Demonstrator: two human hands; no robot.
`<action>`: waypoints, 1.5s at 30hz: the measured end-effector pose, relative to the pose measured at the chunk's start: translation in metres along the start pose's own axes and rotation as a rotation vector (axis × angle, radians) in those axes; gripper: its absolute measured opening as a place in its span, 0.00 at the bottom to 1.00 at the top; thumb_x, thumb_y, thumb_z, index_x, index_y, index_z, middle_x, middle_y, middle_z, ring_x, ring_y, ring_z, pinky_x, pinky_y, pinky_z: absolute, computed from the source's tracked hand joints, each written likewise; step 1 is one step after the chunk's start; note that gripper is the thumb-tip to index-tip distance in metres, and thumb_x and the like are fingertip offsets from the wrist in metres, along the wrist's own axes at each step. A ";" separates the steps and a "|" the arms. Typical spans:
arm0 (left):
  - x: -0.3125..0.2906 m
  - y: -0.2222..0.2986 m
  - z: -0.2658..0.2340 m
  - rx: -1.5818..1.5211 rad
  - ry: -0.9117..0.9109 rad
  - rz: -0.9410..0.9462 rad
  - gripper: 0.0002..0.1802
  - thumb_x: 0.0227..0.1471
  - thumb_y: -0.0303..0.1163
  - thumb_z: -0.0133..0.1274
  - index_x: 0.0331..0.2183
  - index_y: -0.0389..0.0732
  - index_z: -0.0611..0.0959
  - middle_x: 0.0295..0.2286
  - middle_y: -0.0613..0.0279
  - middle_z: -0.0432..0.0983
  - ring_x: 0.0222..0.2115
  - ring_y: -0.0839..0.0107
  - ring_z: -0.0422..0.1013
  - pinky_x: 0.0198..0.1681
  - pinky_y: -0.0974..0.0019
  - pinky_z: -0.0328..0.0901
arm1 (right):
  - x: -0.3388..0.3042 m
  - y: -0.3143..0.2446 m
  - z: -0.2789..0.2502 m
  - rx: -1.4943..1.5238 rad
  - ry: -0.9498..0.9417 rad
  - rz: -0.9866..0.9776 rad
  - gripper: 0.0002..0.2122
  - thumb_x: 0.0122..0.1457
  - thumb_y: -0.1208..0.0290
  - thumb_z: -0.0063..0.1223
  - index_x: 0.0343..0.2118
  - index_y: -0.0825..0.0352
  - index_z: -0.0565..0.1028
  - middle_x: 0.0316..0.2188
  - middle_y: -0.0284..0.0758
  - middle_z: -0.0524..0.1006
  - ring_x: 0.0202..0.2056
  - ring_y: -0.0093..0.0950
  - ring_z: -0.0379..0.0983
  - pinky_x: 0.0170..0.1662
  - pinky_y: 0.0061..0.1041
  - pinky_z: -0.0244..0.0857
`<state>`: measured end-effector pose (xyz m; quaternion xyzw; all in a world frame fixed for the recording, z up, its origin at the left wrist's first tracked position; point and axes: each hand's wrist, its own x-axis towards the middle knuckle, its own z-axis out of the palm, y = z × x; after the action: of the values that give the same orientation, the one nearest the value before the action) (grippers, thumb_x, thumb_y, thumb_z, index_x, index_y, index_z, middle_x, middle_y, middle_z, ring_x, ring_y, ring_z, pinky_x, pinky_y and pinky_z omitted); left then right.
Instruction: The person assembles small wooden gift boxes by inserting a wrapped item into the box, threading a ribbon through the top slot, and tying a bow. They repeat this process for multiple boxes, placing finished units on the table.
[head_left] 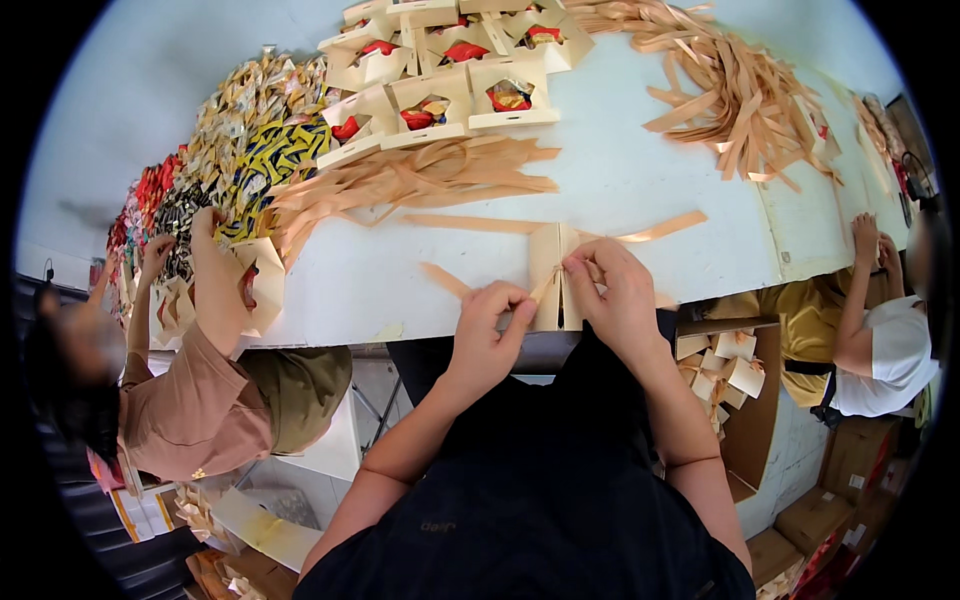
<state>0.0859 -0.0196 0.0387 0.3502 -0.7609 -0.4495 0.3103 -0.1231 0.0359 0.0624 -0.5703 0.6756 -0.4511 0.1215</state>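
A small cream cardboard box (pixel 546 252) stands at the table's near edge in front of me, closed at the top. A peach-coloured satin ribbon (pixel 446 281) crosses its front and looks gathered at the middle, where my fingers cover part of it. My left hand (pixel 490 337) pinches the ribbon at the box's left side, with a loose tail sticking out past the knuckles. On the right side, my right hand (pixel 612 300) pinches the ribbon close against the box. Behind the box, ribbon lengths (pixel 668 227) stretch out to left and right.
Open boxes (pixel 463 50) with wrapped sweets stand at the back, by a ribbon pile (pixel 420 172). Another ribbon heap (pixel 735 110) lies far right. Wrapped sweets (pixel 275 150) are heaped left. Co-workers (pixel 200 410) sit either side. A carton (pixel 752 440) of tied boxes is at my right.
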 end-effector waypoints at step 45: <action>0.032 0.016 0.013 -0.372 0.207 -0.002 0.13 0.65 0.23 0.64 0.50 0.30 0.87 0.39 0.61 0.86 0.36 0.78 0.78 0.46 0.72 0.72 | -0.001 -0.006 -0.003 0.272 -0.165 0.073 0.04 0.63 0.77 0.67 0.38 0.69 0.82 0.26 0.32 0.75 0.26 0.22 0.71 0.31 0.24 0.67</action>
<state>0.0539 -0.0335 0.0527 0.3321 -0.6283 -0.5443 0.4457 -0.1209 0.0383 0.0684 -0.5587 0.6162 -0.4855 0.2689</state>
